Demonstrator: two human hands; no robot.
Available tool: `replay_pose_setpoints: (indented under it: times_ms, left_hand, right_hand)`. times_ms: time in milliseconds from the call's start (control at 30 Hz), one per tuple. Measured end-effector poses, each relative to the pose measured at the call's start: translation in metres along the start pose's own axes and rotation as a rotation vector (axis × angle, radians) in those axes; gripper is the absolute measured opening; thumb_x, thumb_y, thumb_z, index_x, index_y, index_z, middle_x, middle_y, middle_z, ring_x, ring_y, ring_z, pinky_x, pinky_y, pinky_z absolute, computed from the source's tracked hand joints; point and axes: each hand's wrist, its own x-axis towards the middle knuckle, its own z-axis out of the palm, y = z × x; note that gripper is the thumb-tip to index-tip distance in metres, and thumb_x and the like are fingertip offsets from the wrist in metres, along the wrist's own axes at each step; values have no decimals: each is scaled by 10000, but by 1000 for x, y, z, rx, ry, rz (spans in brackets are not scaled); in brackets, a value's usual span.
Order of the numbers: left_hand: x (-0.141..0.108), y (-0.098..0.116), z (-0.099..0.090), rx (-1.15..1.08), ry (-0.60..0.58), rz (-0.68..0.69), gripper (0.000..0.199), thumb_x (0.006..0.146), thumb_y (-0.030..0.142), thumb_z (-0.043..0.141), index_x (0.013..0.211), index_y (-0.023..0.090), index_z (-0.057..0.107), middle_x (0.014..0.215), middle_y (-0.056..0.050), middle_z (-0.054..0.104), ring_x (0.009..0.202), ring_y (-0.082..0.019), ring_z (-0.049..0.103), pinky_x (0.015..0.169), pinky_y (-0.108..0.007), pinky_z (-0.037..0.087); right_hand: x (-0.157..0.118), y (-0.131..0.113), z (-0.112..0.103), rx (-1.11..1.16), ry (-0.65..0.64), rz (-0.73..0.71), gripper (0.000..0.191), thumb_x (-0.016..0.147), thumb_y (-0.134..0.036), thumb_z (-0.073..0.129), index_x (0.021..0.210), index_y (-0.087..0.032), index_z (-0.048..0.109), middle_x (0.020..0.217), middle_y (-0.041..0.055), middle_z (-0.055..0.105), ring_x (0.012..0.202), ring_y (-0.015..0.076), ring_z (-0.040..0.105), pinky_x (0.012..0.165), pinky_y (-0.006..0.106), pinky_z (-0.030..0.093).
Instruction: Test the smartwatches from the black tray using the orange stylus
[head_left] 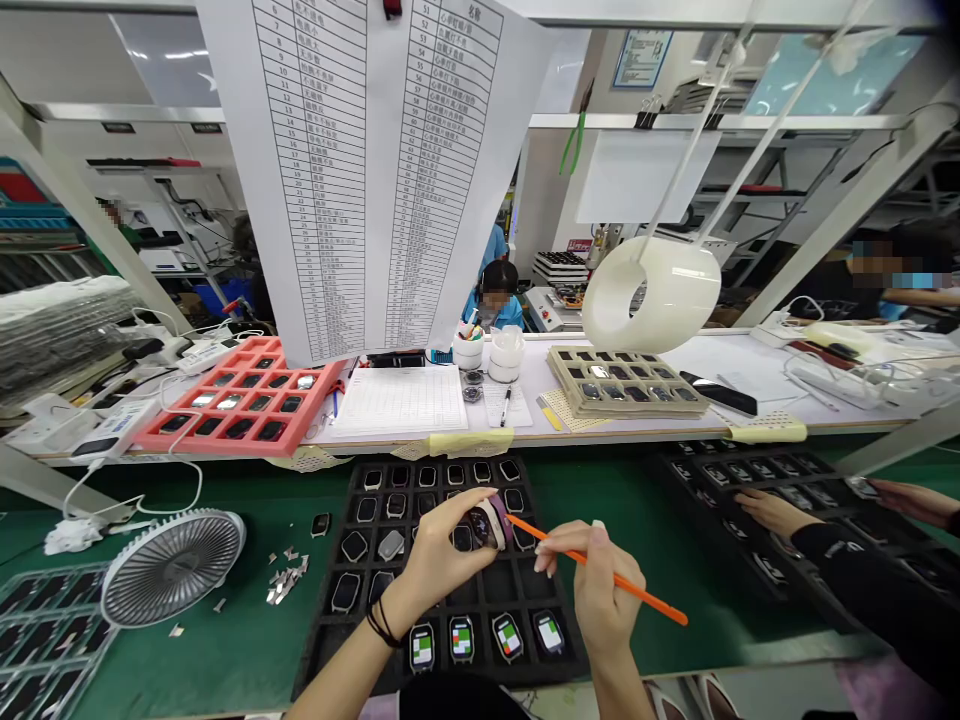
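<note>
My left hand (439,548) grips a smartwatch (489,522) by its edges, between thumb and fingers, above a black foam tray (487,590). In my right hand (609,582) is a thin orange stick (645,597), held like a pen. Its tip meets or nearly meets the side of the watch, where a purple part shows. Below both hands, the tray carries rows of watch bodies without straps. Several watches in its front row have lit screens with green, white and red blocks, such as one watch (461,638).
A small fan (176,565) and scattered metal pieces (287,580) lie to the left. A co-worker's hands (776,512) reach over another black tray (750,480) at right. The shelf bears a pink tray (247,395), a beige tray (630,385) and a hanging tape roll (682,295).
</note>
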Motion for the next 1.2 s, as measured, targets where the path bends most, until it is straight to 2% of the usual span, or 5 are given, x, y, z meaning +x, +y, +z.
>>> replay_pose_setpoints:
  times_ms: [300,467,1000,1100,1200]
  left_hand:
    - [2,5,-1,-47,-15,-59,552,626,22,612,1148,198,619,1145,-72,696,1056,-248,660,932,-388,539]
    - [4,7,-1,-51,-28,-94,552,629,30,611,1153,204,622,1136,-69,700,1052,-253,659,936,-399,534]
    - [-2,0,-2,-25,-14,-107,566,622,7,630,1152,203,614,1137,-69,698,1031,-246,667,901,-380,550]
    - [-1,2,-2,-18,-36,-101,538,643,27,650,1148,207,605,1127,-71,693,1021,-242,659,881,-377,548]
    - [1,2,0,2,-47,-72,506,661,45,660,1136,210,601,1122,-84,671,1034,-247,627,790,-353,561]
  right_hand:
    - [-1,1,0,47,-4,-35,463,983,-256,362,715,-214,737,541,44,657,506,179,594,419,299,452]
    - [-2,-1,3,20,-47,-12,455,979,-271,367,719,-216,736,564,50,676,512,189,613,419,310,464]
    - [-3,9,4,8,-113,4,443,982,-242,356,744,-215,729,564,31,656,505,164,610,436,280,463]
    - [-2,11,0,5,-66,35,438,989,-297,332,859,-208,741,652,46,722,566,191,670,542,329,540]
    - [1,13,2,-101,-70,138,322,950,-331,448,812,-209,712,846,73,761,804,245,714,773,392,555]
